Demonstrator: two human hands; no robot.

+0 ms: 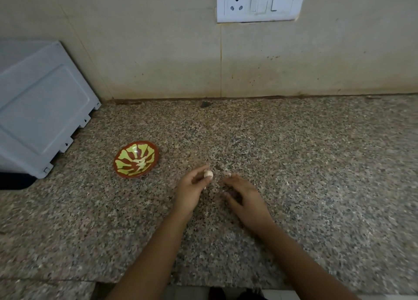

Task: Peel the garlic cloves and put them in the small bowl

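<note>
Feed from the head camera showed, at far left, 1 grey appliance casing [40, 109] standing on the speckled counter [316, 164]. Just right of it sat the small bowl [126, 155], 1 only, red-rimmed with a yellow-green pattern. Pale pieces [140, 164] lay at its bottom; I took them for peeled garlic but could not count them.

Further right, near the bowl but apart from it, the left hand [192, 186] pinched 1 garlic clove [208, 174] at its fingertips, lifted a little off the stone. The right hand [244, 193] hovered just beside it, the 2 hands close but not touching, its fingers bent down toward the counter. 1 small white scrap [229, 174] showed at its fingertip. I could not tell whether it was pinched there or merely lay on the stone. High on the wall, over to the right, was 1 socket plate [260, 2].

I judged the step to be peeling this clove. To do it well, I would have kept the left pinch firm near 1 end. Then the right thumbnail could catch a loose edge of skin and draw it off along the length, over the counter and away from the bowl so that no husk fell in. The bare clove would go left into the bowl afterwards.
</note>
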